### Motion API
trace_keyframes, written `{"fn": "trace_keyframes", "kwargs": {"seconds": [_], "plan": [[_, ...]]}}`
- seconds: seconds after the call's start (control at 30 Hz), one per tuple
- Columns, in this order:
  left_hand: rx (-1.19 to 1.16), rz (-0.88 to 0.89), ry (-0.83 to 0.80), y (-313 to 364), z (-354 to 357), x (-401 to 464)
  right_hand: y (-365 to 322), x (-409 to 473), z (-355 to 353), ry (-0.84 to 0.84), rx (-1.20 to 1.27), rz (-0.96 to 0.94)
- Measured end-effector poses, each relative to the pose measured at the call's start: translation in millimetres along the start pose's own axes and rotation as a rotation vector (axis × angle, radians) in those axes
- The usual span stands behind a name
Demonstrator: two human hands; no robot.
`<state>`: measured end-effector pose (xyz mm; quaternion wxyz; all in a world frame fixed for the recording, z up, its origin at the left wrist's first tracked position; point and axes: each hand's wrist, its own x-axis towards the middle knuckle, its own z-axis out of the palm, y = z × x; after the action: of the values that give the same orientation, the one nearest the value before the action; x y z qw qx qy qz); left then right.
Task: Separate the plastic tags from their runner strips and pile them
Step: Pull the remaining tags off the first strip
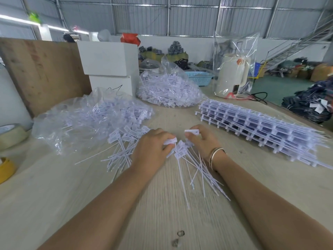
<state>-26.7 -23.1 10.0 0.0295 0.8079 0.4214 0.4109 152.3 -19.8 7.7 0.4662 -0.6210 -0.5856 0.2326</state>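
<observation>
My left hand (151,147) pinches the flat head of a white plastic tag (170,141) at the middle of the wooden table (162,213). My right hand (201,141) pinches another tag head (191,131) just to the right of it. Between and below my hands a bunch of white tags (196,170) fans out, thin tails pointing toward me. A loose pile of separated tags (124,141) lies left of my left hand. A stack of tags on their runner strips (261,129) lies on the right.
A clear plastic bag with tags (86,116) spreads at the left, a second bag heaped with tags (169,91) sits behind. White boxes (110,65), a wooden board (41,73), a bagged kettle (232,74) and tape rolls (7,134) stand around the table's edges.
</observation>
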Motion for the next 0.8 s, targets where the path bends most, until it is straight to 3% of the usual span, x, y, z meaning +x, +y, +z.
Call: {"fn": "trace_keyframes", "kwargs": {"seconds": [0.17,0.27,0.37,0.47,0.57,0.67,0.73,0.8], "plan": [[0.116,-0.109,-0.064,3,7,3,-2,4,0,0.056,-0.181,-0.046],[0.187,-0.183,-0.142,1,6,2,-5,2,-2,0.115,-0.118,-0.019],[0.149,-0.226,-0.068,-1,0,0,-3,-4,-9,0.198,-0.094,-0.036],[0.169,-0.395,-0.116,0,-11,0,-4,-5,-25,0.246,-0.103,-0.008],[0.186,-0.454,-0.197,2,-12,-5,-2,-3,-40,0.106,-0.367,0.135],[-0.119,-0.408,-0.272,7,-7,-10,4,-7,-38,-0.111,-0.731,0.252],[-0.3,-0.375,-0.34,12,-3,-11,5,-7,-33,-0.165,-0.778,0.231],[-0.331,-0.367,-0.369,15,1,-12,0,-10,-27,-0.192,-0.776,0.176]]}}
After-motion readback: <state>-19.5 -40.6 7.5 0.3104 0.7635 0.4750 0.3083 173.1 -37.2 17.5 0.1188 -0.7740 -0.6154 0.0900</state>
